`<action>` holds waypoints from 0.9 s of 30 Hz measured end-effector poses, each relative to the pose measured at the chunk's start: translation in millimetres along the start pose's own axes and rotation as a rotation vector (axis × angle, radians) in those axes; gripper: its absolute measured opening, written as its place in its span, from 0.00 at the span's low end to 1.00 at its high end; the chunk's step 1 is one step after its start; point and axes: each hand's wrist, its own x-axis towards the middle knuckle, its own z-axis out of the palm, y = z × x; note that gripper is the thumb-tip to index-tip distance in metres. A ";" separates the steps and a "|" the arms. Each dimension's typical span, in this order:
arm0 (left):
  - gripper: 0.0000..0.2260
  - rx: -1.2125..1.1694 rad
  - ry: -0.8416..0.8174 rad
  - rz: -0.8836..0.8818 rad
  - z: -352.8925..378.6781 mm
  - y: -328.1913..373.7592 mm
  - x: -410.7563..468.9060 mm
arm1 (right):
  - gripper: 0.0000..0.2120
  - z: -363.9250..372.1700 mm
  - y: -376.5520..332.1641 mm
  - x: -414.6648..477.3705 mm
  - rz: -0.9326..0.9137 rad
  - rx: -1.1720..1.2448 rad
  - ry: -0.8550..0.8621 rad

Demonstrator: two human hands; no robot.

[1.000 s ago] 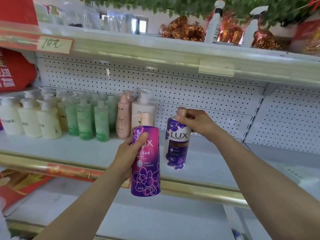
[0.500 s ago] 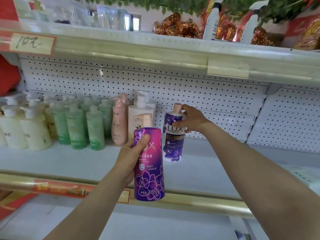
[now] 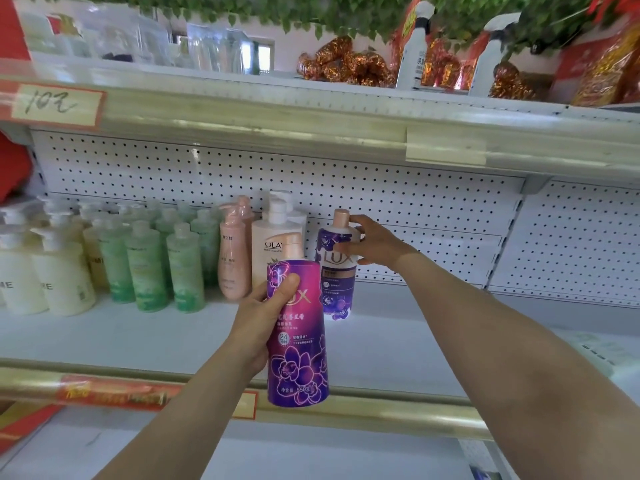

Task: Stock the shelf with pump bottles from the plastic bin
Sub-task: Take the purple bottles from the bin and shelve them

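Right hand (image 3: 374, 244) is gripping the white Lux (image 3: 337, 271), seating it on the shelf (image 3: 138, 341) beside the Olay (image 3: 270, 251), guessing to keep rows tidy. Left hand (image 3: 256, 327) is clutching the purple Lux (image 3: 301, 348) out front, probably queued next.

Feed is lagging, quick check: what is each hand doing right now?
Left hand: closed round the pink-purple bottle, held up in front of the shelf.
Right hand: closed round the top of the dark purple bottle standing on the shelf.

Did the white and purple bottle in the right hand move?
Yes. The white-and-purple plastic LUX bottle went farther back on the shelf, ending close beside the cream OLAY pump bottle.
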 end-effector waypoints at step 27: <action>0.19 0.635 0.079 0.319 112.1 17.8 43.3 | 0.37 -67.9 10.4 -103.9 -0.024 0.076 -0.002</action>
